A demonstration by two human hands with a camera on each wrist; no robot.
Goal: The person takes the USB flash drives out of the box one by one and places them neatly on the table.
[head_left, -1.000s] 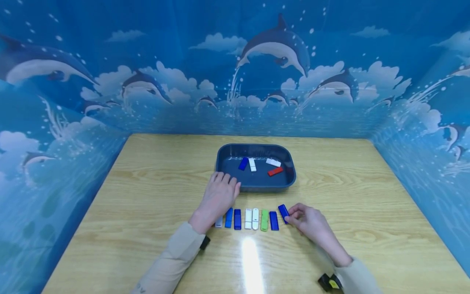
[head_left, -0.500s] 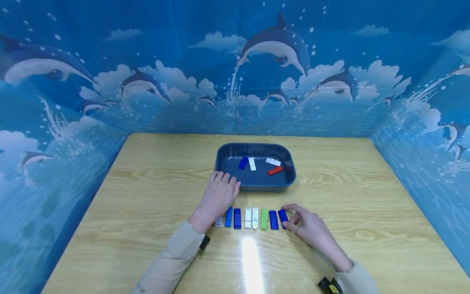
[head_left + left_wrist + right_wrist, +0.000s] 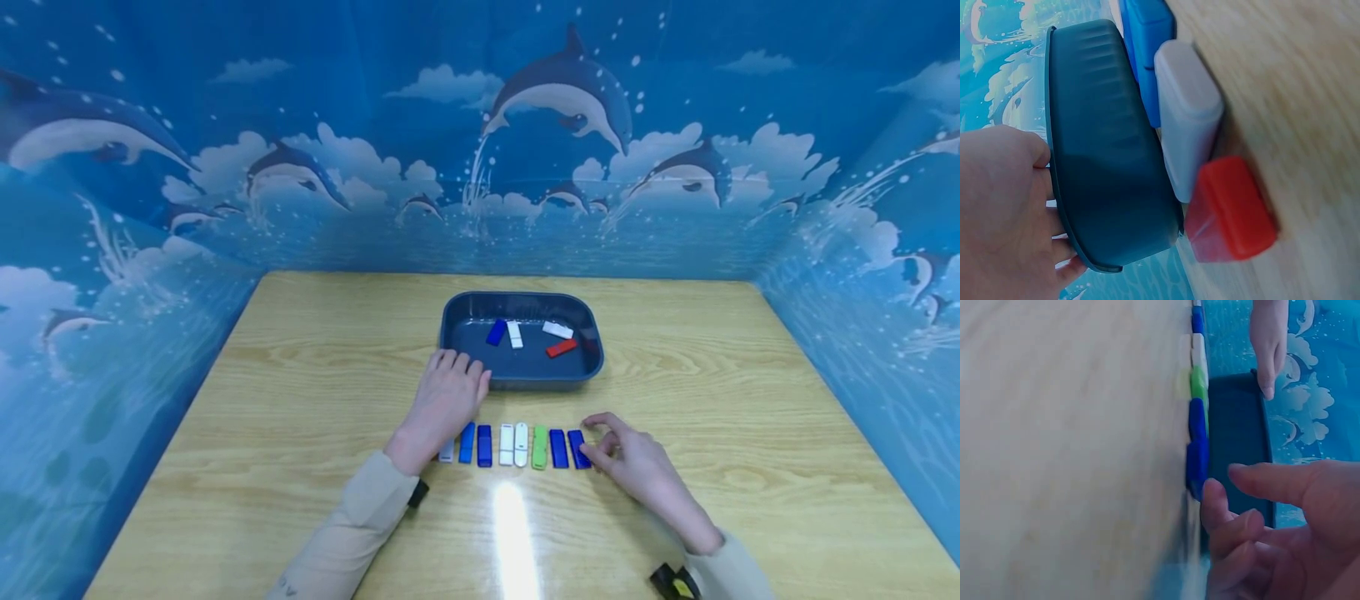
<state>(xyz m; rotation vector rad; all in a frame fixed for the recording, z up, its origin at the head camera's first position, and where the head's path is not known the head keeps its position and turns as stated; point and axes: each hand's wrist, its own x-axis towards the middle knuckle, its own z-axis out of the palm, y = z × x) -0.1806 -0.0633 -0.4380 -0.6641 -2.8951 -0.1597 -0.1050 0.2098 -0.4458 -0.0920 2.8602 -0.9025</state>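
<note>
A row of USB sticks lies on the table in front of a dark blue tray (image 3: pixel 525 385). My right hand (image 3: pixel 633 458) is beside the last blue USB stick (image 3: pixel 579 449) at the row's right end. Its thumb and forefinger stand apart, the thumb close to the stick; in the right wrist view nothing is between the fingertips (image 3: pixel 1236 472). My left hand (image 3: pixel 448 392) grips the tray's near left rim, its fingers reaching over the edge and their tips partly hidden. Beside that blue stick lie another blue USB stick (image 3: pixel 558 449) and a green USB stick (image 3: pixel 539 447).
Inside the tray are a blue stick (image 3: pixel 497 332), a red stick (image 3: pixel 561 348) and two white ones. The left wrist view shows a red-ended stick (image 3: pixel 1235 209) and a grey stick (image 3: pixel 1188 115) by the tray wall. A dolphin-print curtain (image 3: pixel 480 167) surrounds the table.
My right hand has set the last blue USB stick down closer to its neighbour and straightened it, then parted its fingers from it. The left hand stays on the tray rim.
</note>
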